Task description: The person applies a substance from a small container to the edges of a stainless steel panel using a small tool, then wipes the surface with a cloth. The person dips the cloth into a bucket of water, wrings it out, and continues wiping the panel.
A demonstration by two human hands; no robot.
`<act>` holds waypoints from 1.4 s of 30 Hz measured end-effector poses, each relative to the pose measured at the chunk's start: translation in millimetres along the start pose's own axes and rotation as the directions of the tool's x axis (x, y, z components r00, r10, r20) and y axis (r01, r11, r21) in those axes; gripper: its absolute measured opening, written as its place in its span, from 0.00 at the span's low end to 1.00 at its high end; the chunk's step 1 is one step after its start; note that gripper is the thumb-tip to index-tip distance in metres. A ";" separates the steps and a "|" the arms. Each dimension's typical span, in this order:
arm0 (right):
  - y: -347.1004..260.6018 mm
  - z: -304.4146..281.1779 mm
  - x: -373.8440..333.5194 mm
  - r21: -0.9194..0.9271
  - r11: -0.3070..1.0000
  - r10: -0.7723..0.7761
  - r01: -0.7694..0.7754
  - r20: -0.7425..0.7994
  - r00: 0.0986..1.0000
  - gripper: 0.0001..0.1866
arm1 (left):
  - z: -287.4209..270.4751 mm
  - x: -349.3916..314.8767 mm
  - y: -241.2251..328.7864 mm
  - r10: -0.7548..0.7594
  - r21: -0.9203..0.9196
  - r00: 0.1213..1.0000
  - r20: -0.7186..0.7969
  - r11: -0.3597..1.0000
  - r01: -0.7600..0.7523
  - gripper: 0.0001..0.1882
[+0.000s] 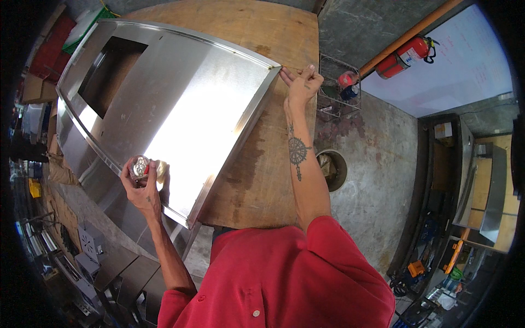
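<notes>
A large stainless steel panel with a rectangular cut-out lies on a wooden table. My left hand holds a round tape measure at the panel's near left edge. My right hand reaches to the panel's far right corner, fingers pinched on the end of the tape there. Across the panel the tape itself is hard to make out.
A red fire extinguisher hangs on the wall by a whiteboard. A wire rack with small items and a round hole in the concrete floor lie right of the table. Metal parts are stacked at lower left.
</notes>
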State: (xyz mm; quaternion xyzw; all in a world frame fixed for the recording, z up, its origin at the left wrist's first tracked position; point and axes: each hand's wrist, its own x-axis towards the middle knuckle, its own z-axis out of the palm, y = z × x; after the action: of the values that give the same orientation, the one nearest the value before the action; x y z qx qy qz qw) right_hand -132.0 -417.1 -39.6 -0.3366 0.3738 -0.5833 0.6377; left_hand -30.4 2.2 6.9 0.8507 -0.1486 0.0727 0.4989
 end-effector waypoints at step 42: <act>-1.3 0.2 -0.7 -0.010 1.000 0.010 -0.010 0.004 1.000 0.17 | 0.8 -1.4 -2.4 0.050 0.064 0.999 -0.016 0.997 -0.049 0.31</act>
State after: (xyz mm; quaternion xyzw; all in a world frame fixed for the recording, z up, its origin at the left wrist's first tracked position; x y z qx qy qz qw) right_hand -132.5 -416.5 -38.3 -0.3392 0.3772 -0.5777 0.6395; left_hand -30.9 2.9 4.2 0.8615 -0.1628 0.0974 0.4710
